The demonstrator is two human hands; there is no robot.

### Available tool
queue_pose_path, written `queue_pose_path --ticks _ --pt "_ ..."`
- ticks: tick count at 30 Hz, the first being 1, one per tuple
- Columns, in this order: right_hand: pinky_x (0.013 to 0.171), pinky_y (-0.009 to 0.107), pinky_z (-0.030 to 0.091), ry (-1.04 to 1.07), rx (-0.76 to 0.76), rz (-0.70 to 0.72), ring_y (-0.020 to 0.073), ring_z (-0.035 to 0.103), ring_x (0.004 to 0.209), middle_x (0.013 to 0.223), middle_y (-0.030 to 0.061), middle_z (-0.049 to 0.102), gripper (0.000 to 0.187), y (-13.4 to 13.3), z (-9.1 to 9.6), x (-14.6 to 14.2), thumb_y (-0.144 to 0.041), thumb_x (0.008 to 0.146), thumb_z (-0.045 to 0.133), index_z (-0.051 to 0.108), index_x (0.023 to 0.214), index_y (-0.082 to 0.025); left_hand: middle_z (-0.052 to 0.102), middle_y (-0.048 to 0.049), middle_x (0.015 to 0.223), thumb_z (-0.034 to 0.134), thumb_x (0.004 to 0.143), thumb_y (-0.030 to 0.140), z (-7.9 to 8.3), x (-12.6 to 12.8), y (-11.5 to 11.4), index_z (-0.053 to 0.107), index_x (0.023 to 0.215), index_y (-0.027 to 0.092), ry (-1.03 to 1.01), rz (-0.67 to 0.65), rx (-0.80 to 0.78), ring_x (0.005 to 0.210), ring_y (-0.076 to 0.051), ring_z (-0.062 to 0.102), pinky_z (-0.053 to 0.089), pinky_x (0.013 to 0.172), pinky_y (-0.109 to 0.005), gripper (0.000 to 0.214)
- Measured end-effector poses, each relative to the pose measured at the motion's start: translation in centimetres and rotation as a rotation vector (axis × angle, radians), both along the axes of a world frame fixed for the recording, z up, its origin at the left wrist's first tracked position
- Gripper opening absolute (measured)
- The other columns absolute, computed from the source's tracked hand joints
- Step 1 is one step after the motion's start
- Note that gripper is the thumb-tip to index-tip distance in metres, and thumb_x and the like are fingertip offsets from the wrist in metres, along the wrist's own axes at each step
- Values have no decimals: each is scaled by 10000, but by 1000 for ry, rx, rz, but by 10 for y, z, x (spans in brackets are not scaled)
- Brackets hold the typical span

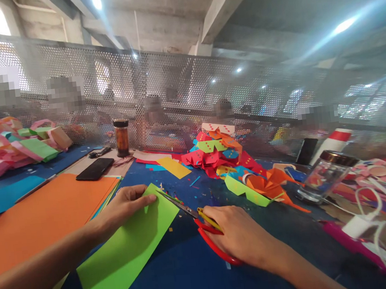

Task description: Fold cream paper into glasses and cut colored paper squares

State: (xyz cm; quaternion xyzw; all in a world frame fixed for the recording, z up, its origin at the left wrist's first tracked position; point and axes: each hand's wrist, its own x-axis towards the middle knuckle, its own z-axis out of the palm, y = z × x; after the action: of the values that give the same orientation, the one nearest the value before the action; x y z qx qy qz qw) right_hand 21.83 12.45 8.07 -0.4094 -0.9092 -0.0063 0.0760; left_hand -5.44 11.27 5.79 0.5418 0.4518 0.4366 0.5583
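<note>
A lime green paper sheet (128,252) lies on the blue table (179,279) in front of me. My left hand (125,206) presses on its upper part, fingers stretched toward the far corner. My right hand (239,236) is closed around red-handled scissors (202,228); their blades point left and meet the sheet's right edge near the top corner. A thin green strip (169,196) runs along the blades there. A yellow pencil-like stick (208,219) sits under the fingers of that hand.
Orange sheets (42,215) are stacked at left, with a black phone (95,169) and a dark jar (122,137) behind. A heap of coloured paper cut-outs (221,153) sits ahead. A glass jar (323,174) and white cord (370,222) are at right. People sit behind the perforated screen (187,85).
</note>
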Motion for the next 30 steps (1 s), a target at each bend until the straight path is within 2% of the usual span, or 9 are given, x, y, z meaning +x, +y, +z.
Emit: queue_pose_path --ticks 10,17,21,30 --pt "513 287 249 40 -27 28 163 579 588 659 11 613 166 1 0 -1 -323 848 513 477 730 -211 597 24 566 705 739 510 2 2 -2 578 697 168 32 22 -20 452 -117 566 378 424 -201 367" --pt "519 283 249 43 -33 34 163 585 599 671 6 621 138 0 0 -2 -290 839 513 465 736 -213 599 23 584 684 758 506 1 2 -3 587 699 174 71 7 20 483 -120 558 367 463 -211 351" --pt "527 282 252 42 -37 35 164 585 607 688 10 631 148 0 -2 -2 -303 841 520 461 740 -212 590 22 548 700 731 498 2 4 -4 574 650 182 116 48 35 481 -120 540 346 466 -210 350" --pt "550 280 280 32 -87 26 182 600 653 730 13 639 152 -3 0 -5 -319 863 523 469 773 -210 586 36 533 716 721 483 2 7 -5 577 640 184 62 8 13 450 -111 522 313 446 -213 340"
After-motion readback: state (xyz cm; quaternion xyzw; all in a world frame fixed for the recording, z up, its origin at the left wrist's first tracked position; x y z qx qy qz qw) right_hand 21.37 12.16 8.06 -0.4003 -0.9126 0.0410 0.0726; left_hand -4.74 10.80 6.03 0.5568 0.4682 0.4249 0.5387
